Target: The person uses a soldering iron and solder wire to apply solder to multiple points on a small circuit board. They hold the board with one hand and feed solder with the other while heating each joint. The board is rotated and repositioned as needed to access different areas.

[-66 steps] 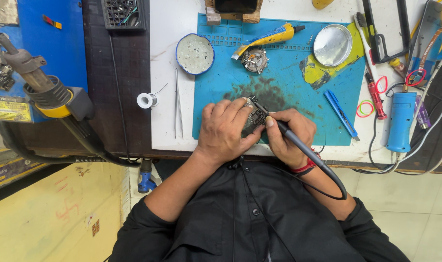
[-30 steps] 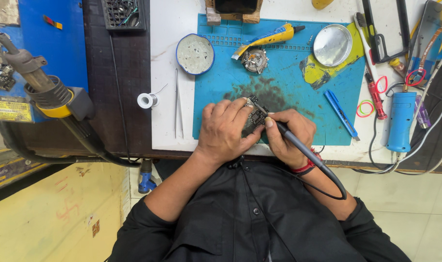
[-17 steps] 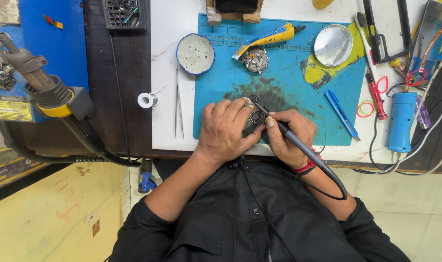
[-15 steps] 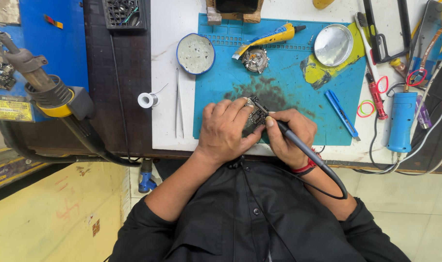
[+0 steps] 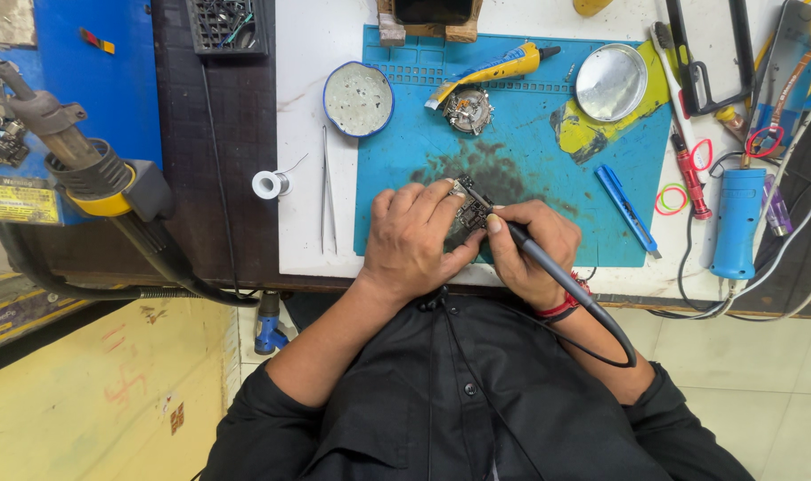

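My left hand pinches a small dark circuit board at the near edge of a blue work mat. My right hand grips a grey soldering iron like a pen, its tip touching the board. The iron's black cable loops back over my right forearm. My fingers hide most of the board.
Tweezers and a solder spool lie left of the mat. A round tin, a yellow tool, a metal dish, a blue pen knife and a blue handheld device lie around. A hot-air nozzle stands far left.
Both hands stay at the board with the iron's tip on it. Nothing has visibly moved.
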